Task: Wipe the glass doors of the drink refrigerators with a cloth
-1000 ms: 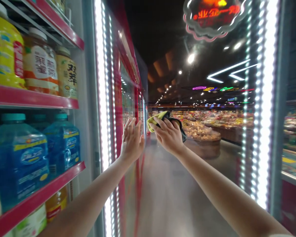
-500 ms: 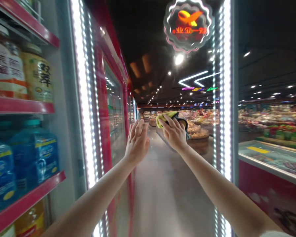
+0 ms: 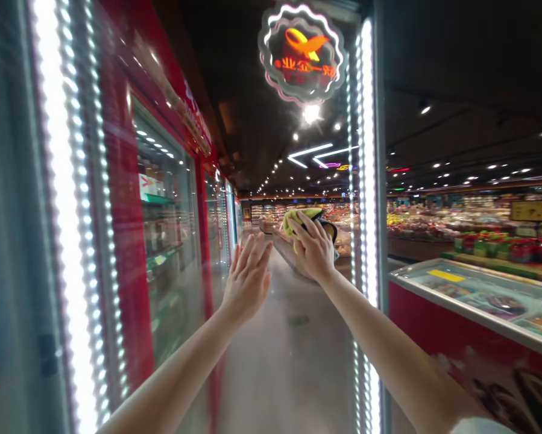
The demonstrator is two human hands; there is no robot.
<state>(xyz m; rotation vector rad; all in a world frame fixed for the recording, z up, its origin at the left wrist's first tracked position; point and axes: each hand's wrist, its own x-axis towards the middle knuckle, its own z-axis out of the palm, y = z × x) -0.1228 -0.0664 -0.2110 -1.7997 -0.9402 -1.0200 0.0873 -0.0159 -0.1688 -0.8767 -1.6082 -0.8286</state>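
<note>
My right hand (image 3: 315, 247) presses a yellow and dark cloth (image 3: 293, 218) flat against the see-through door pane, its fingers spread over the top of the cloth. To its left, my left hand (image 3: 248, 277) is held up with the palm forward and fingers stretched out. It holds nothing and seems to rest on the same pane. Bright LED strips (image 3: 368, 181) run down both sides of the pane. Above my hands, a round scalloped sign (image 3: 301, 54) with mirrored orange lettering glows on the glass.
Beyond the pane, red glass-door coolers (image 3: 171, 229) line the left of an aisle floor (image 3: 280, 361). On the right stands a chest freezer (image 3: 460, 301) with a red side. Produce displays (image 3: 415, 223) fill the background.
The view has turned right, and the bottle shelves on the left have gone out of sight. Both hands, with the cloth, have shifted right relative to the sign and LED strips.
</note>
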